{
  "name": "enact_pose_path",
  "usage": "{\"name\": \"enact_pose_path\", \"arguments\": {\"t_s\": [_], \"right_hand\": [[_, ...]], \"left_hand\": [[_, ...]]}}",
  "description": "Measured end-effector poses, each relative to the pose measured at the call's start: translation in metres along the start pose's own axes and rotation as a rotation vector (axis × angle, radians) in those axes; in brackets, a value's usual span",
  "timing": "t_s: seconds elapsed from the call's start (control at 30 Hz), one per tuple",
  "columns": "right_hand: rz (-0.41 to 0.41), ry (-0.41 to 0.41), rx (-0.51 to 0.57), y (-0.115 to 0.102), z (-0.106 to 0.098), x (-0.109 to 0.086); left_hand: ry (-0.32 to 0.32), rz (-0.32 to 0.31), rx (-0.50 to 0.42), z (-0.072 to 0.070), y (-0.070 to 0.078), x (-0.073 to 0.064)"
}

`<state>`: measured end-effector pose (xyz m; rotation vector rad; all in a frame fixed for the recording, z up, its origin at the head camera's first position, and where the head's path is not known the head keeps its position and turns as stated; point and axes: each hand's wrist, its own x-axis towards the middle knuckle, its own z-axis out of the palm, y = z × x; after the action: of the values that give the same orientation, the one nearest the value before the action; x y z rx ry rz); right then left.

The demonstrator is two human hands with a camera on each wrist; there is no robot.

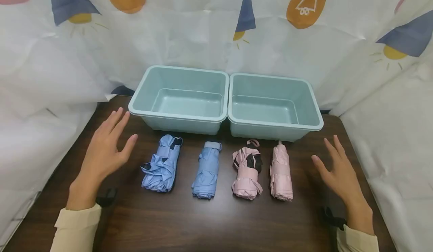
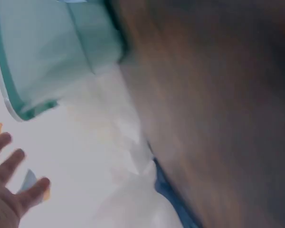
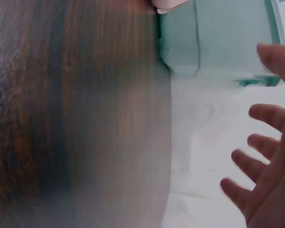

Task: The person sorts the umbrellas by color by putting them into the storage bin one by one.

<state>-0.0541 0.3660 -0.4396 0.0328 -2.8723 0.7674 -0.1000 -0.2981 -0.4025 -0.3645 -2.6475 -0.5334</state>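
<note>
Four folded umbrellas would be several; in the head view they lie in a row on the table. At the left is a loosely bundled blue umbrella (image 1: 162,165), then a neater blue umbrella (image 1: 207,171). Further right come a pink umbrella with a black patch and wrist loop (image 1: 246,176) and a slimmer pink umbrella (image 1: 280,173). My left hand (image 1: 105,148) hovers left of the row, fingers spread, holding nothing. To the right of the row, my right hand (image 1: 341,176) is raised with its fingers extended, touching nothing.
Two pale green bins, a left bin (image 1: 179,114) and a right bin (image 1: 275,123), stand side by side behind the umbrellas. The dark wooden table (image 1: 216,225) lies under everything. A white patterned curtain (image 1: 203,37) hangs behind and at both sides.
</note>
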Motion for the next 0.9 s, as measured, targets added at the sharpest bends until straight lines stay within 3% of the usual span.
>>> {"name": "enact_pose_path", "arguments": {"t_s": [0.1,0.23,0.4,0.53,0.9], "right_hand": [[-0.015,0.047,0.031,-0.007,-0.003,0.002],[-0.063,0.070,0.068,-0.015,0.000,0.006],[-0.120,0.073,0.082,-0.020,0.006,0.006],[-0.113,0.050,0.085,-0.026,0.006,0.001],[0.032,-0.131,0.038,-0.068,0.016,0.001]], "left_hand": [[0.108,0.088,-0.043,0.004,0.005,0.014],[0.164,0.146,-0.068,0.008,0.012,0.029],[0.173,0.180,-0.077,0.013,0.019,0.044],[0.164,0.175,-0.098,0.016,0.021,0.052],[0.135,0.127,-0.074,0.018,0.022,0.056]]}}
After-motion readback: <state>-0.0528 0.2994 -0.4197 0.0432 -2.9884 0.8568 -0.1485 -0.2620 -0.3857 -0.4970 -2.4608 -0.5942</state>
